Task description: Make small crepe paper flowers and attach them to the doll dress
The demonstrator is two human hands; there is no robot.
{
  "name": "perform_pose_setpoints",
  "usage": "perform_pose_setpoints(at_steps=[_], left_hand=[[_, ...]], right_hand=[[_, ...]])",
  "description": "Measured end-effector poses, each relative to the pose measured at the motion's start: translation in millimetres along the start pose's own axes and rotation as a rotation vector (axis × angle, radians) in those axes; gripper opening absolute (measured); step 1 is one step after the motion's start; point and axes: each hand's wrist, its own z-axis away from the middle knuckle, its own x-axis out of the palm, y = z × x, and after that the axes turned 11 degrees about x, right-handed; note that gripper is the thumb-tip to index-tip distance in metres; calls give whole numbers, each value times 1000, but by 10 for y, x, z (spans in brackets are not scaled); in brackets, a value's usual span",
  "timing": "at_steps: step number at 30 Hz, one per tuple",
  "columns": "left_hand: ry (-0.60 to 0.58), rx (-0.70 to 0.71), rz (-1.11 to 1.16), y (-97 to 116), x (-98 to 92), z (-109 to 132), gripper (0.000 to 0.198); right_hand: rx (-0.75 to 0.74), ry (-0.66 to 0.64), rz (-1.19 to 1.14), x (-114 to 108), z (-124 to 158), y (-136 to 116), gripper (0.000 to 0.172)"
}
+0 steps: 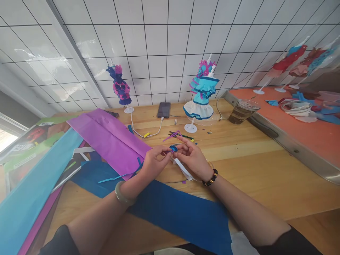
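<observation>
My left hand (158, 158) and my right hand (191, 155) meet over the middle of the table. Between their fingertips is a small gathered blue paper flower (173, 148), with a bit of purple at its base. Both hands pinch it, thumbs against forefingers. Below the right fingers a white strip (183, 169) hangs down to the table. Just beyond the hands lie small dark scissors (186, 137) with a thin purple strip (172, 135) across them. A dark blue crepe paper sheet (180, 212) spreads under my forearms.
Purple paper (106, 138) and light blue paper (42, 180) lie on the left. Two miniature dresses on stands, one navy and pink (121, 88), one turquoise (203, 92), stand at the back. A brown cup (243, 111) sits by the raised orange surface (292, 131). A cable (148, 135) runs to a phone-like device (163, 109).
</observation>
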Motion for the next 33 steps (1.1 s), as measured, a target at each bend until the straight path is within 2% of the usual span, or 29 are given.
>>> perform_pose_setpoints(at_steps=[10,24,33], left_hand=[[-69,-237,419,-65,4,25,15],[-121,-383,661,-35,-22,3,18],[-165,-396,706,-16,-65,-13,21]], right_hand=[[-16,17,47,10,14,-37,65],[-18,48,88,-26,-5,-11,66],[37,6,41,5,39,-55,65]])
